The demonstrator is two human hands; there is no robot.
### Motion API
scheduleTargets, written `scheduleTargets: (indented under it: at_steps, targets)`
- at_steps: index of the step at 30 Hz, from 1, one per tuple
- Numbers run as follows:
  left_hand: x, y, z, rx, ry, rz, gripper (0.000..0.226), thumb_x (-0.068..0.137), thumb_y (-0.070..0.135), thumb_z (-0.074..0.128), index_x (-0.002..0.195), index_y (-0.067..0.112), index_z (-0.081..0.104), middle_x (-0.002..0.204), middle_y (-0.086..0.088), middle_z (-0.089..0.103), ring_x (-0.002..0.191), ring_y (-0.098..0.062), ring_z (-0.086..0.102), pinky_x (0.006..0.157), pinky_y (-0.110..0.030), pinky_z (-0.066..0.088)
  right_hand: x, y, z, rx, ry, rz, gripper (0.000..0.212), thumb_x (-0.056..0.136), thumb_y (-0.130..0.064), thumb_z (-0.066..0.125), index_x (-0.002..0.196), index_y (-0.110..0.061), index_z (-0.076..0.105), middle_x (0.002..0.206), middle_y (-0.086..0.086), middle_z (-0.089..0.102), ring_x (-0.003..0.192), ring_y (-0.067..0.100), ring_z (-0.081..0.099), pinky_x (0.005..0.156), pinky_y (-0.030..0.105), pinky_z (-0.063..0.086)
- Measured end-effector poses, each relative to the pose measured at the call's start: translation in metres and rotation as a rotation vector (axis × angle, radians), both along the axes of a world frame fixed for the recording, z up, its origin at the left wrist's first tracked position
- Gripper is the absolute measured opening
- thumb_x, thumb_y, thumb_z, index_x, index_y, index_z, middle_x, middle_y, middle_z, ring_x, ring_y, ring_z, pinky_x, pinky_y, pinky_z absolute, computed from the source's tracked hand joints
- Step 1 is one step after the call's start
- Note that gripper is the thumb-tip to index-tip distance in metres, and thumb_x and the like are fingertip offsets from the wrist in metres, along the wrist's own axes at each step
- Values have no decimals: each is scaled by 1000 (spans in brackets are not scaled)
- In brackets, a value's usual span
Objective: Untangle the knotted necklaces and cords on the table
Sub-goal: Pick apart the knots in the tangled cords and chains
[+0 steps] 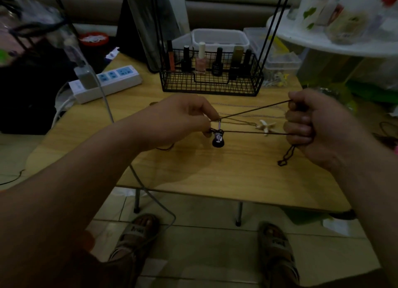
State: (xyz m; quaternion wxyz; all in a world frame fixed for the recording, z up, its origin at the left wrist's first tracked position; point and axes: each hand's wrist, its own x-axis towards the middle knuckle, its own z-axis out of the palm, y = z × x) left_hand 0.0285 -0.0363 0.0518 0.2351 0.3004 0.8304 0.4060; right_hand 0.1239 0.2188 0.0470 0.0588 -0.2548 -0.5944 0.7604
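- Currently the left hand (183, 120) pinches the dark cord (254, 133) between thumb and fingertips, right where the black guitar-shaped pendant (218, 139) hangs from a small metal link. The right hand (314, 124) is closed in a fist around the same cord.
- Two strands run taut between the hands, raised above the surface (215, 176), and meet at the left pinch. A short loop of cord (284, 158) hangs below the right fist.
- Step in hand, as judged: working the cord free at the pendant. Ease the tension before picking, since a taut cord tends to lock a knot. Hold the pendant end fixed with the left hand and feed slack from the right.
- Whether a knot sits under the left fingertips cannot be told; the fingers cover that spot.
- A pale starfish charm (265, 126) lies on the surface beneath the strands, near the right hand, with a fine chain (237, 105) lying behind it. Hold the cord lifted so that it does not snag either.
- Open room: bare wood lies between the hands and the near edge. Lay the freed cord there.
- Limits: a black wire basket (193, 85) of nail polish bottles stands just behind the hands. A white power strip (120, 81) lies at the far left, and a grey cable (106, 102) from the charger plugged into it drops over the left edge.
- The right hand is near the right edge of the surface; a wider pull to that side would pass beyond it.
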Motion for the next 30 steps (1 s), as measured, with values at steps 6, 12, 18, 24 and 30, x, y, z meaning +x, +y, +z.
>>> scheduleTargets:
  at_steps: [6,12,18,24,30]
  targets:
    - [0,-2,-2,-110,33,-86,10,97,26,71,98,29,80,99,12,80,103,-22,72,104,-56,51,0,1,-2,59,14,-26,30,100,-29,55,73,-22,47,52,-8,26,40,7,24,35,20,16]
    - [2,0,-3,47,-53,-56,14,101,18,64,102,11,76,100,-1,80,49,5,50,49,-8,37,8,-15,-4,710,-139,134,19,100,-33,63,91,-18,67,77,1,66,62,16,57,54,30,41]
    - [7,8,-4,130,-72,-23,19,103,27,62,97,14,76,78,8,76,55,-15,35,48,-22,31,16,-42,-3,923,-42,178,11,99,-40,62,99,-32,70,101,-14,67,95,-1,59,72,25,43]
    - [9,19,-7,212,-47,68,18,102,25,64,96,10,74,76,5,76,46,1,47,45,-15,34,15,-66,-6,554,46,279,15,95,-30,72,100,-16,68,88,3,79,82,16,76,76,34,61]
    - [8,21,-11,180,52,125,13,100,27,67,94,16,71,86,3,80,64,-2,64,68,-33,49,14,-52,-3,527,47,371,11,96,-12,70,107,-12,69,83,13,74,75,17,74,66,23,59]
